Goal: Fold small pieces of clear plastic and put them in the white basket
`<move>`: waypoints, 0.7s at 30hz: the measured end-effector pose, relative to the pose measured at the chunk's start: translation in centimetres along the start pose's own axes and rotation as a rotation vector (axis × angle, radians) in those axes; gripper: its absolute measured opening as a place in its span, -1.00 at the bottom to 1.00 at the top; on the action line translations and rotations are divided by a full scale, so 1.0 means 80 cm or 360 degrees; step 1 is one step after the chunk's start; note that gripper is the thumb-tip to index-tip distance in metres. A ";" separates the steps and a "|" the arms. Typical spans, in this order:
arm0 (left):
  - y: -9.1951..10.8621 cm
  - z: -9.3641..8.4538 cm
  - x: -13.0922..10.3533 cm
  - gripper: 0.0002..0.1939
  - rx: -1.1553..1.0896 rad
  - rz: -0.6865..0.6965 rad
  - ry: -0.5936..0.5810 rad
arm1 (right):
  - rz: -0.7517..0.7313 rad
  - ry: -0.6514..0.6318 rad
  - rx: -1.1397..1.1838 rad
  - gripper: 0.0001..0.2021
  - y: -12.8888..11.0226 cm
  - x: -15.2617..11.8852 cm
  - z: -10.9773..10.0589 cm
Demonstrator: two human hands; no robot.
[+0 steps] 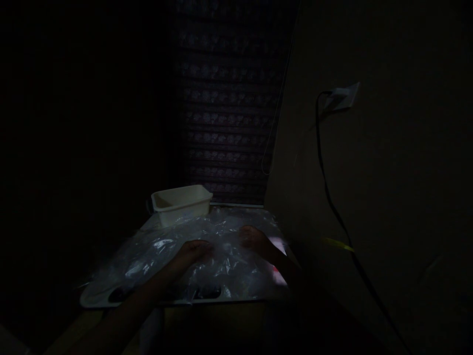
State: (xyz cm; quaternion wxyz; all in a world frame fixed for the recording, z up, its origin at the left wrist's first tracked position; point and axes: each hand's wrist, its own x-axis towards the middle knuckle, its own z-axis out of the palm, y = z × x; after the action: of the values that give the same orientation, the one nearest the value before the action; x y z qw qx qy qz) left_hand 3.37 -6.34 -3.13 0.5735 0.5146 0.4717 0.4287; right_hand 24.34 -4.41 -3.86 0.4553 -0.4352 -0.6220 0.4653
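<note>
The scene is very dark, and only the lower middle of the frame is lit. Nearest the camera, the left forearm comes in from the lower left and runs up toward the centre, ending in the left hand [192, 252], which lies palm down on a sheet of crumpled clear plastic [155, 254]. Its grip looks loose, the fingers spread flat on the film rather than closed round it, though the gloom hides whether any fold is pinched between them. Just right of centre the right hand [254, 238] also rests on the plastic, fingers curled a little downward; whether that grip is pressing or pinching the film cannot be told. The two hands lie near each other with a strip of shiny plastic between them. The plastic covers most of the pale table [92, 297], whose rounded near edge shows at the lower left; two dark shapes lie under or on the film near that edge, too dim to name. Beyond the hands, at the far left of the table, stands a white rectangular tub [181, 204], upright and open at the top. Behind it hangs a patterned blind [225, 113] in the upper centre. On the wall at the upper right a socket [343, 97] holds a plug, with a black cable [325, 182] trailing down toward the lower right.
</note>
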 end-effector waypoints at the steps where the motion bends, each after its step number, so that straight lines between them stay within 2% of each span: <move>1: 0.003 0.001 -0.003 -0.76 -0.0022 -0.0007 -0.0007 | -0.0002 0.0001 -0.0053 -0.72 -0.001 -0.001 0.000; 3: 0.008 0.002 -0.009 -0.74 -0.0102 -0.0023 -0.0044 | 0.0010 0.0015 -0.0150 -0.84 -0.004 -0.004 -0.001; 6: 0.009 0.003 -0.011 -0.74 -0.0255 -0.0078 -0.0071 | 0.0073 0.0020 -0.0185 -0.80 -0.011 -0.010 -0.001; 10: -0.002 0.004 -0.002 -0.80 -0.0418 -0.0164 0.0065 | 0.0232 0.0043 -0.0163 -0.75 -0.015 -0.010 0.001; 16: -0.017 0.004 0.010 -0.92 -0.0469 -0.0326 0.0151 | 0.0595 0.0150 -0.0009 -0.78 -0.015 -0.001 0.006; 21: -0.016 0.006 0.009 -0.96 -0.0524 -0.0371 0.0146 | 0.0595 0.0213 -0.0057 -0.75 -0.018 -0.005 0.007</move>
State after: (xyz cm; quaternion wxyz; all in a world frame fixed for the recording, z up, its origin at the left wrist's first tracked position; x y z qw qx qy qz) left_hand 4.00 -5.82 -4.43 0.6736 0.3357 0.4772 0.4537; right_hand 23.68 -5.19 -2.61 0.3934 -0.5812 -0.5069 0.5006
